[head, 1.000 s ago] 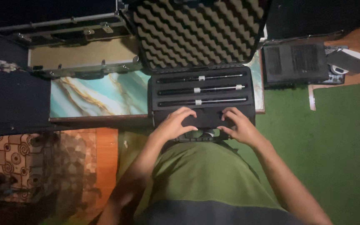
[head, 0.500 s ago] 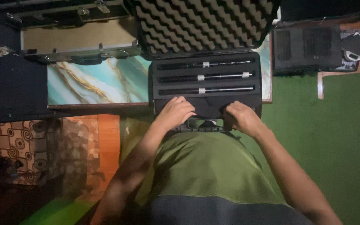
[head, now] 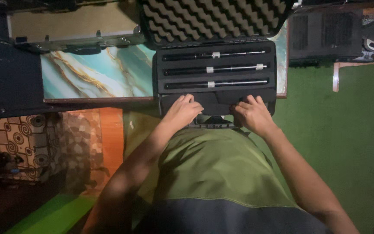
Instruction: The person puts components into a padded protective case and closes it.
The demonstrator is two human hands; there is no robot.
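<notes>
Resting both hands on the near edge of the open black case [head: 215, 73], you've got your left hand [head: 182, 112] on the left part of the front lip and your right hand [head: 251, 115] on the right part, fingers curled down over the edge on each side. Looks like a loose hold on the case rim rather than a hard clench, and neither hand has picked anything up out of it.

That case sits at the right end of a low table with a marbled teal top [head: 91, 71], its front edge hanging slightly over the table edge toward you. Its lid [head: 213, 17] is flipped up and back, lined with egg-crate foam. Inside the base, three long dark rods [head: 215, 69] lie in parallel foam slots, one above the other, each with a pale band near the middle. Your fingertips are just short of the nearest rod, not touching it.

A carry handle [head: 213, 123] pokes out between your hands, right against your green shirt [head: 217, 169].

Off to the left of the lid there's a second case with metal trim [head: 78, 41] lying open, with a tan inside. A black box [head: 321, 37] sits at the upper right, on the green floor mat [head: 351, 130].
</notes>
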